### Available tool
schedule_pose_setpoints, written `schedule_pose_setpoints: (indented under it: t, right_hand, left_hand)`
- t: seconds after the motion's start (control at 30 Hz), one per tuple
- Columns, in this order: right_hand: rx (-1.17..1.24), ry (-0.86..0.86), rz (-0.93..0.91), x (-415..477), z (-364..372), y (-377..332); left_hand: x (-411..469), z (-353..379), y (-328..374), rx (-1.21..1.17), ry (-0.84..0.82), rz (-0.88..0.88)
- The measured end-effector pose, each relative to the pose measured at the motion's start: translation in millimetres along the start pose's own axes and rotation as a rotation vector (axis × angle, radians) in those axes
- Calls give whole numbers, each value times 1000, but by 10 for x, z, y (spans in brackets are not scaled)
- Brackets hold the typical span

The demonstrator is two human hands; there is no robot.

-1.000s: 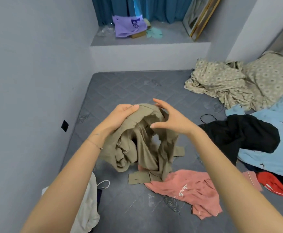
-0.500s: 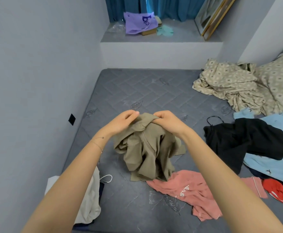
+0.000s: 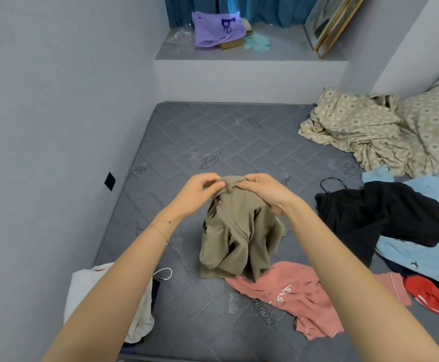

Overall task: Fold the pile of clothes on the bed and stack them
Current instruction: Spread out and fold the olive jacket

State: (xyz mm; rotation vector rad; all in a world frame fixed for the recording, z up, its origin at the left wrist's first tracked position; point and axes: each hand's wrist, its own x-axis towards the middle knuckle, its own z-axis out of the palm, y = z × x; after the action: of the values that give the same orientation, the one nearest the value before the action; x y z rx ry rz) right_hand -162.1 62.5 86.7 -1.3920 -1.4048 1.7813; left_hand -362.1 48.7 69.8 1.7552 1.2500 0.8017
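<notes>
Mattress (image 3: pixel 226 142) far-left stretch open for passage. Right edge crowded: patterned bedding (image 3: pixel 364 131), black garment (image 3: pixel 385 218), blue garment (image 3: pixel 422 257). Pink shirt (image 3: pixel 291 296) along near edge.

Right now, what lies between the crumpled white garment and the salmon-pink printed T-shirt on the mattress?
Bare grey quilted mattress, apart from a thin white loop beside the white garment; the head view shows it.

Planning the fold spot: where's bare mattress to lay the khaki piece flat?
Biggest free patch: mattress beyond the khaki garment, bordered by the left wall, the ledge and patterned bedding. Smaller strip in front, between white garment and pink shirt. Crowded: right side, black garment, blue garment and red garment overlap.
</notes>
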Motion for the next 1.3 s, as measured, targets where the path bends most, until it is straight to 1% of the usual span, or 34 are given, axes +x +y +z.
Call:
schedule_pose_setpoints:
  t: [0.1,0.2,0.23,0.3,0.4,0.47,0.53,0.6,0.63,0.67,0.77,0.8,0.87,0.93,1.0,1.03,1.17,1.23,1.3]
  right_hand:
    - [3,-41,-29,-17,-54,25]
    - [-34,-107,-73,-38,-41,-9]
    - [-35,-98,-85,-40,-32,-18]
    - [-28,-35,-115,-43,-27,-33]
    - [53,66,-103,-58,-81,-16]
    - [157,130,-75,-65,-152,8]
    - [280,186,-51,-64,-238,29]
    - [402,193,-36,-60,-308,49]
    - [460,185,-33,-60,-329,60]
    - [514,170,-31,-63,-347,72]
    - [613,118,-28,-66,-362,117]
    - [619,110,-26,-69,-368,131]
    - [618,95,-21,-79,-388,157]
    - [613,66,-17,-108,-419,171]
    - [621,48,-13,-128,-459,190]
    - [623,53,-16,-136,-479,197]
    - [590,131,-45,-139,-540,214]
    - [586,174,-59,-139,-554,223]
    - [579,219,-68,-132,-552,224]
  left_hand:
    - [89,-1,91,-14,39,-40]
    - [196,72,173,-10,-3,-70]
    - [228,98,186,-27,-7,-88]
    - [283,117,163,-30,55,-114]
    - [294,113,-34,68,168,-183]
    - [240,140,-239,110,205,-304]
    - [135,201,-443,84,182,-502]
    - [17,296,-619,24,56,-709]
    - [-35,353,-696,-11,-9,-773]
    - [-77,419,-758,-59,-65,-801]
    - [-113,623,-804,-253,-187,-807]
    - [-105,668,-786,-324,-189,-793]
    - [-63,716,-727,-453,-135,-729]
    - [2,728,-682,-469,-75,-671]
    - [57,727,-636,-430,-132,-628]
    - [82,737,-617,-455,-179,-619]
    - [155,805,-466,-636,-305,-639]
    - [158,832,-393,-623,-316,-632]
    - [170,840,-379,-616,-273,-596]
